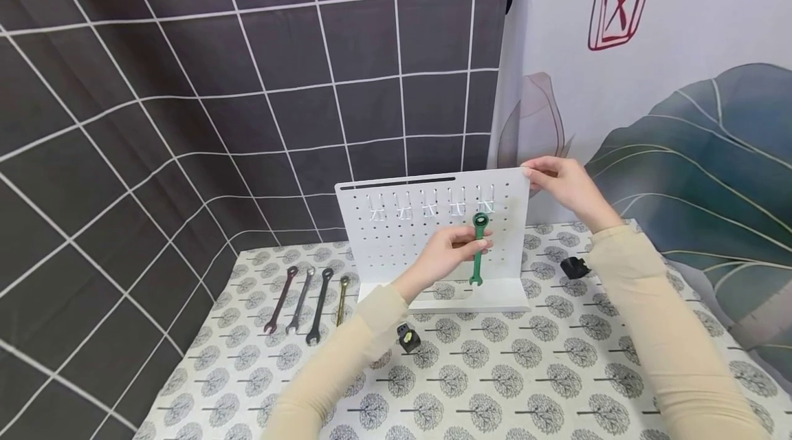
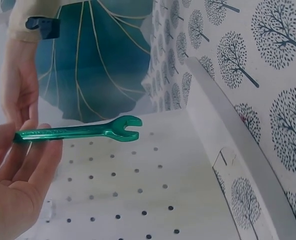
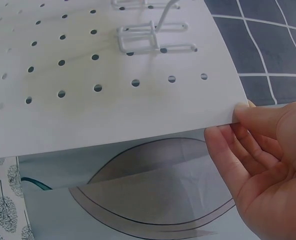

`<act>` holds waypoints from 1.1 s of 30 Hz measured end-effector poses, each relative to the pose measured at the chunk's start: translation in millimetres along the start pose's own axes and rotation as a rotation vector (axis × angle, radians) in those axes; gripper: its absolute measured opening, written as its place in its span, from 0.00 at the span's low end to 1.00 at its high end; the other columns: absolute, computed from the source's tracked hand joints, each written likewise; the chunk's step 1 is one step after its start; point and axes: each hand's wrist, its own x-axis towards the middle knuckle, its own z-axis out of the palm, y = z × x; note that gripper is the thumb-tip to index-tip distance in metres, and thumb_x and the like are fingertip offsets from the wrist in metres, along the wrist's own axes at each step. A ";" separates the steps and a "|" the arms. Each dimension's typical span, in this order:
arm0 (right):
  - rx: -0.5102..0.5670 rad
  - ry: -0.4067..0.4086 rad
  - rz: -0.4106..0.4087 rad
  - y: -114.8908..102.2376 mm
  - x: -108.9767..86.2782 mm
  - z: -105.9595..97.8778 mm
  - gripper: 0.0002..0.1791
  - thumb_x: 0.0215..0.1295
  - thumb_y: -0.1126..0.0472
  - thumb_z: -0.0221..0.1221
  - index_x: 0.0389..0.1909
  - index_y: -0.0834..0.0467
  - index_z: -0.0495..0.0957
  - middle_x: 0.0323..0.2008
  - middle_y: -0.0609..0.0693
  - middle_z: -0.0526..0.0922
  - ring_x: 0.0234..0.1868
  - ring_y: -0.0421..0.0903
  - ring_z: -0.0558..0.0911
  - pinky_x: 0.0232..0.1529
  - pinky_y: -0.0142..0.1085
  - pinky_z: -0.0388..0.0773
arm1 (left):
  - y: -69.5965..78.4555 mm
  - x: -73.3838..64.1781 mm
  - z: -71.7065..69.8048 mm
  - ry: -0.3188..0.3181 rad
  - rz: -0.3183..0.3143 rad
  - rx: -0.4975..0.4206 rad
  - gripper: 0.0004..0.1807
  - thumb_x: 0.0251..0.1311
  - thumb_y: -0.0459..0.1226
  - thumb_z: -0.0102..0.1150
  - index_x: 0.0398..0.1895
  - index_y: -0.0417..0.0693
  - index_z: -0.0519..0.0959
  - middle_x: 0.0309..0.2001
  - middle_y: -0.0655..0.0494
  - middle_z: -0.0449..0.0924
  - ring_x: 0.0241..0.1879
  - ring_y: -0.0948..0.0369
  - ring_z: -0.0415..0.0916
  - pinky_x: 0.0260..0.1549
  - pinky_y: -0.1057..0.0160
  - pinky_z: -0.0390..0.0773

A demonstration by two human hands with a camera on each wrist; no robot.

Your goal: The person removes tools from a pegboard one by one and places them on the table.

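Observation:
Between thumb and fingers my left hand [image 1: 450, 249] pinches a green wrench [image 1: 478, 256], ring end up and open end down, in front of the white pegboard [image 1: 513, 240]. The left wrist view shows the wrench's open jaw [image 2: 125, 128] pointing away from the fingers. My right hand [image 1: 559, 182] grips the pegboard's upper right corner, thumb on the front face, as the right wrist view shows. White wire hooks [image 1: 458, 206] line the board's upper part; the rightmost hook [image 3: 155, 37] is just above the wrench's ring end.
Several wrenches lie side by side left of the board: a dark red wrench [image 1: 281, 299], a grey wrench [image 1: 300, 300], a black wrench [image 1: 320, 306] and a brass-coloured wrench [image 1: 342, 300]. A small black object [image 1: 408, 338] lies before the board. A tree-print cloth [image 1: 507, 381] covers the table.

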 end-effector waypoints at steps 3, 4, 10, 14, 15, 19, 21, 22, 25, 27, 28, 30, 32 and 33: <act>0.000 -0.003 0.005 -1.5 -0.1 0.4 0.26 0.76 0.48 0.55 0.60 0.65 0.76 0.54 0.67 0.81 0.50 0.59 0.83 0.65 0.60 0.68 | 2.9 -5.0 -5.9 -0.008 -0.001 0.000 0.12 0.71 0.36 0.59 0.48 0.34 0.82 0.60 0.41 0.79 0.51 0.48 0.83 0.44 0.65 0.85; 0.000 -0.003 0.006 -2.0 -0.3 0.4 0.25 0.76 0.48 0.55 0.60 0.65 0.76 0.54 0.67 0.81 0.51 0.63 0.81 0.65 0.60 0.68 | 4.0 -6.8 -7.8 -0.009 -0.003 -0.001 0.13 0.71 0.36 0.59 0.49 0.34 0.82 0.59 0.40 0.79 0.51 0.49 0.83 0.44 0.65 0.85; -0.008 -0.002 -0.001 -3.5 0.0 -0.1 0.24 0.76 0.51 0.56 0.59 0.66 0.76 0.52 0.67 0.82 0.47 0.57 0.84 0.65 0.59 0.69 | 9.9 -17.0 -20.9 -0.021 -0.002 0.012 0.14 0.72 0.37 0.58 0.50 0.34 0.81 0.60 0.41 0.79 0.51 0.51 0.84 0.46 0.64 0.85; -0.010 -0.002 0.000 -3.9 0.2 0.1 0.23 0.76 0.51 0.56 0.59 0.66 0.77 0.52 0.66 0.83 0.45 0.51 0.84 0.64 0.58 0.70 | 14.9 -25.6 -31.0 -0.026 -0.003 0.027 0.12 0.72 0.37 0.58 0.45 0.35 0.81 0.60 0.44 0.80 0.51 0.52 0.84 0.46 0.63 0.85; -0.010 -0.002 0.001 -3.8 0.1 0.1 0.24 0.76 0.51 0.56 0.59 0.66 0.77 0.52 0.66 0.83 0.45 0.50 0.84 0.64 0.58 0.71 | 16.4 -27.5 -33.5 -0.027 -0.001 0.029 0.12 0.72 0.37 0.58 0.43 0.34 0.81 0.61 0.45 0.80 0.51 0.53 0.84 0.46 0.62 0.85; 0.000 -0.003 0.000 -2.4 -0.2 -0.3 0.25 0.76 0.49 0.56 0.59 0.65 0.77 0.53 0.66 0.82 0.46 0.50 0.84 0.63 0.56 0.72 | 22.5 -34.9 -43.6 -0.015 0.006 0.027 0.12 0.71 0.37 0.59 0.44 0.34 0.82 0.61 0.43 0.79 0.51 0.55 0.84 0.47 0.61 0.85; 0.004 -0.005 0.002 -1.9 -0.4 -0.6 0.26 0.76 0.48 0.56 0.60 0.65 0.76 0.53 0.66 0.82 0.45 0.49 0.84 0.63 0.55 0.72 | 26.0 -39.0 -48.6 -0.004 0.012 0.032 0.13 0.71 0.37 0.59 0.46 0.34 0.82 0.61 0.44 0.79 0.50 0.57 0.85 0.47 0.61 0.85; 0.006 -0.007 0.002 -1.6 -0.4 -0.8 0.26 0.76 0.48 0.56 0.60 0.65 0.76 0.53 0.66 0.82 0.45 0.48 0.84 0.63 0.55 0.72 | 27.6 -41.2 -51.2 0.002 0.010 0.029 0.13 0.71 0.37 0.60 0.48 0.34 0.82 0.60 0.45 0.80 0.50 0.57 0.85 0.48 0.61 0.85; 0.011 -0.015 0.005 -1.0 -0.6 -1.0 0.26 0.76 0.47 0.55 0.61 0.65 0.75 0.54 0.66 0.81 0.44 0.46 0.83 0.64 0.56 0.71 | 31.8 -47.7 -59.3 0.023 0.007 0.024 0.14 0.70 0.37 0.60 0.51 0.35 0.82 0.60 0.48 0.81 0.49 0.57 0.85 0.48 0.61 0.84; 0.007 -0.018 0.003 -0.3 -0.4 -1.0 0.27 0.76 0.47 0.55 0.61 0.65 0.75 0.54 0.66 0.81 0.43 0.43 0.83 0.64 0.56 0.71 | 34.8 -51.9 -64.9 0.039 0.001 0.020 0.15 0.70 0.38 0.61 0.53 0.37 0.82 0.58 0.49 0.82 0.49 0.56 0.85 0.49 0.60 0.84; 0.009 -0.018 0.000 -0.2 -0.3 -1.0 0.26 0.76 0.47 0.55 0.61 0.65 0.75 0.55 0.66 0.81 0.43 0.42 0.83 0.64 0.56 0.71 | 36.1 -53.8 -67.7 0.046 0.001 0.023 0.16 0.70 0.38 0.61 0.54 0.37 0.82 0.58 0.49 0.82 0.49 0.56 0.85 0.50 0.60 0.84; 0.009 -0.015 -0.008 -0.5 -0.5 -1.0 0.26 0.76 0.48 0.55 0.61 0.65 0.75 0.55 0.66 0.81 0.41 0.38 0.83 0.64 0.56 0.71 | 38.4 -57.5 -73.2 0.064 0.002 0.023 0.17 0.70 0.38 0.61 0.56 0.38 0.82 0.56 0.49 0.83 0.49 0.56 0.85 0.50 0.59 0.84; 0.007 -0.011 -0.014 -0.3 -0.3 -1.0 0.26 0.76 0.48 0.55 0.60 0.66 0.76 0.54 0.66 0.81 0.40 0.36 0.83 0.63 0.56 0.72 | 41.0 -61.4 -78.7 0.083 0.000 0.026 0.18 0.70 0.39 0.61 0.57 0.38 0.81 0.56 0.49 0.84 0.49 0.56 0.85 0.50 0.59 0.84; 0.008 -0.008 -0.017 -0.6 -0.6 -1.1 0.26 0.76 0.48 0.55 0.60 0.66 0.76 0.54 0.66 0.82 0.40 0.36 0.83 0.63 0.56 0.72 | 42.0 -63.4 -81.5 0.092 0.000 0.025 0.18 0.70 0.39 0.61 0.57 0.38 0.81 0.56 0.50 0.83 0.49 0.55 0.85 0.49 0.58 0.84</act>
